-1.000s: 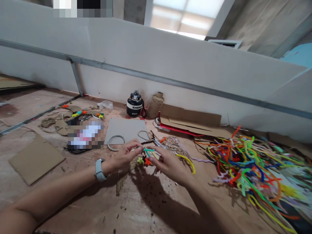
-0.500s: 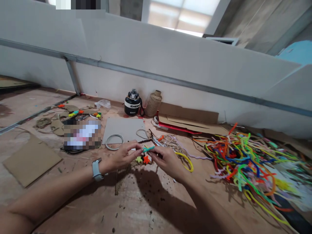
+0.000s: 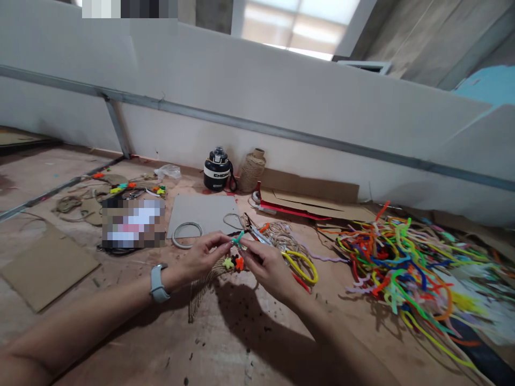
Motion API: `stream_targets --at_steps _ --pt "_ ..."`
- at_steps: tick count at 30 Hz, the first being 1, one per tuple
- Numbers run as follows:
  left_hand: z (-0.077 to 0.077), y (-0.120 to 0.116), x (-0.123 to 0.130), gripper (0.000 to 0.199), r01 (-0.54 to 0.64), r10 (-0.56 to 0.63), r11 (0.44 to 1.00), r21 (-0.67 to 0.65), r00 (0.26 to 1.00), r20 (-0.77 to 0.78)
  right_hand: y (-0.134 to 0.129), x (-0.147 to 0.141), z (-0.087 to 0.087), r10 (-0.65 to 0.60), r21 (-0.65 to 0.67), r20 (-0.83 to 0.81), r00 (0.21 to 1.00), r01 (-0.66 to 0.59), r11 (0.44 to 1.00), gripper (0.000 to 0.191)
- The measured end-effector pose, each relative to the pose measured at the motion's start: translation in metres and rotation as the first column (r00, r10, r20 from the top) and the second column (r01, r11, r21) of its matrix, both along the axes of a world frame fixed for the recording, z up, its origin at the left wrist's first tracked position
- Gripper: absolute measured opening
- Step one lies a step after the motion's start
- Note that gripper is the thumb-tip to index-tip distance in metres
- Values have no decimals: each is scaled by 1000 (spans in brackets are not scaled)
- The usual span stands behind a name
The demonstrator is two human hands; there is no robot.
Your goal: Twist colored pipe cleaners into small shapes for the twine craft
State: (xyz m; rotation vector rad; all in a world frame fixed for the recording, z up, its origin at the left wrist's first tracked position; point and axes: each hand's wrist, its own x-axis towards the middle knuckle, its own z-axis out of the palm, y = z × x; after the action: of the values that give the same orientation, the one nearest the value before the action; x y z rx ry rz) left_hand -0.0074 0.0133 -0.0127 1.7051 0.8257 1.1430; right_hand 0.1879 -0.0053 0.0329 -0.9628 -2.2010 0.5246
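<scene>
Between my fingertips, at the middle of the view, is a short teal pipe cleaner [image 3: 238,238], bent so that one end points up. My left hand [image 3: 205,256], with a watch [image 3: 160,283] on its wrist, pinches it from the left. From the right, my right hand [image 3: 269,264] grips it with thumb and fingers. Just below lie a yellow-green flower shape [image 3: 228,262] and an orange flower shape [image 3: 239,264], beside a dark one. Twine fringe [image 3: 196,300] hangs down the tabletop under my left hand.
A tangled heap of coloured pipe cleaners [image 3: 394,257] covers the right side. Behind stand a black bottle [image 3: 216,172] and a twine spool [image 3: 252,170]. A metal ring [image 3: 174,236] rests partly on a grey board [image 3: 209,206]. Yellow loops [image 3: 309,268] lie right of my hands; cardboard [image 3: 48,268] lies left.
The teal pipe cleaner was nearly straight between my fingers; now it is bent, with one end upward. Both hands have come closer together.
</scene>
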Motion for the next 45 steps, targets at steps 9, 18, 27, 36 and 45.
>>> stream_targets --at_steps 9,18,27,36,45 --pt "-2 -1 3 22 -142 142 990 -18 989 48 -12 -13 -10 -160 -100 -133 978 148 984 32" --pt "-3 -3 5 19 -191 190 981 30 981 24 -14 -18 -17 -157 -166 -135 978 134 977 24" --pt "-4 -2 7 21 -151 160 984 -92 981 105 -12 -17 -22 -151 105 -38 988 154 982 29" --pt "-3 -2 7 24 -130 147 982 -134 982 121 -10 -16 -22 -110 212 -24 994 113 971 34" --pt "-6 -1 9 26 -115 149 974 -194 975 167 -8 -14 -32 -80 265 37 996 68 962 40"
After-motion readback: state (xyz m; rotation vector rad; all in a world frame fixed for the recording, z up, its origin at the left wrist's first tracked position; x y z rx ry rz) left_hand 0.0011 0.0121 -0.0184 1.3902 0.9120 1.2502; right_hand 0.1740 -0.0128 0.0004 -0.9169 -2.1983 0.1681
